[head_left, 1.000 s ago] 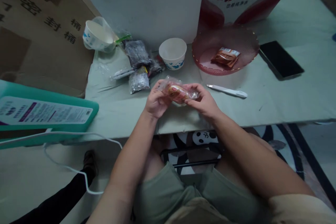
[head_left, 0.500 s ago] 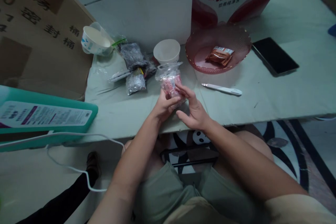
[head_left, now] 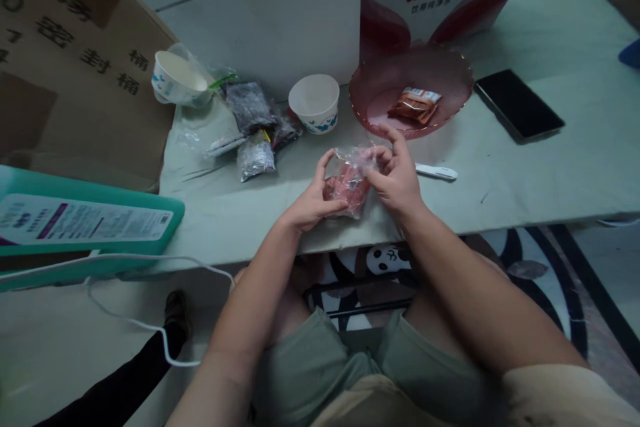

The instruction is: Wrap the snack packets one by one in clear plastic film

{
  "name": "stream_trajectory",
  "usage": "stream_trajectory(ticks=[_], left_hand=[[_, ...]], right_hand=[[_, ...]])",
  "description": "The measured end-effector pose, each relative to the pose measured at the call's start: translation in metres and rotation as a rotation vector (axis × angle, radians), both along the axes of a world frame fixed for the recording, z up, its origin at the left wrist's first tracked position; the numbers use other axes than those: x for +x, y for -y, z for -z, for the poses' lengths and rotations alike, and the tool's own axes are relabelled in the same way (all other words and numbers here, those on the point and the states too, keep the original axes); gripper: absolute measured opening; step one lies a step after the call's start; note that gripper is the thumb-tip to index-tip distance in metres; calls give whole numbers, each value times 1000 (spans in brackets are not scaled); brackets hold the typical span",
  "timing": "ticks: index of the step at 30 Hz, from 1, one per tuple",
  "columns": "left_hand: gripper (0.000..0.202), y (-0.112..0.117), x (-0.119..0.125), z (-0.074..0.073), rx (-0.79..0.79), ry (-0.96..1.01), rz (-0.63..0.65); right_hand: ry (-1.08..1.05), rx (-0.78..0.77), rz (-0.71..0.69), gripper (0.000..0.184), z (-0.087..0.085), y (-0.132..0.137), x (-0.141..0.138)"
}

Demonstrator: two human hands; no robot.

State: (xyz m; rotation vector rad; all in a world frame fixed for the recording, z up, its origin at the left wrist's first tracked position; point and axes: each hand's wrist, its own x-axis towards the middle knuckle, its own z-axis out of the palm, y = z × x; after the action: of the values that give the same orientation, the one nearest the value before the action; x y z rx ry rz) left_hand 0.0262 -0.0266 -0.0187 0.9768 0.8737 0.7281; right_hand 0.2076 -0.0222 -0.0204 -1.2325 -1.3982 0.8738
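Observation:
Between my hands, just above the table's front part, is a clear plastic bag [head_left: 353, 187] with pink-red contents that I cannot identify. My left hand [head_left: 315, 199] holds it from the left, thumb along its lower side. At its upper right edge, my right hand [head_left: 397, 177] pinches the loose plastic between thumb and fingers. A white paper cup [head_left: 316, 105] with a blue pattern stands behind the bag. Partly covered by my right hand lies a white-handled tool [head_left: 437, 172], its metal tip hidden. Behind that hand sits a pink glass bowl [head_left: 370, 110] holding an orange-brown packet [head_left: 416, 105].
Several wrapped packets [head_left: 256, 157] lie left of the cup, near stacked paper cups [head_left: 177, 77] in plastic. A black phone [head_left: 520, 105] rests at right. Boxes line the back, and a teal jug [head_left: 173, 210] with a white cable [head_left: 165, 330] is at left. A person's leg [head_left: 130, 370] shows below.
The bag has moved right and toward me, away from the cup. My right hand has shifted right and up and now pinches the bag's edge, covering the tool's tip.

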Motion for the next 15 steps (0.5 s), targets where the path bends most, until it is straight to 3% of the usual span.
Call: stream_trajectory(ticks=[4, 8, 12, 15], left_hand=[[129, 2, 5, -2, 51, 48, -89], [110, 2, 8, -4, 135, 58, -184], [70, -6, 9, 0, 248, -29, -272], [58, -14, 4, 1, 306, -182, -389]], right_hand=[[256, 164, -43, 21, -6, 9, 3], [477, 203, -63, 25, -8, 20, -3], [521, 241, -124, 31, -10, 24, -7], [532, 215, -101, 32, -12, 21, 5]])
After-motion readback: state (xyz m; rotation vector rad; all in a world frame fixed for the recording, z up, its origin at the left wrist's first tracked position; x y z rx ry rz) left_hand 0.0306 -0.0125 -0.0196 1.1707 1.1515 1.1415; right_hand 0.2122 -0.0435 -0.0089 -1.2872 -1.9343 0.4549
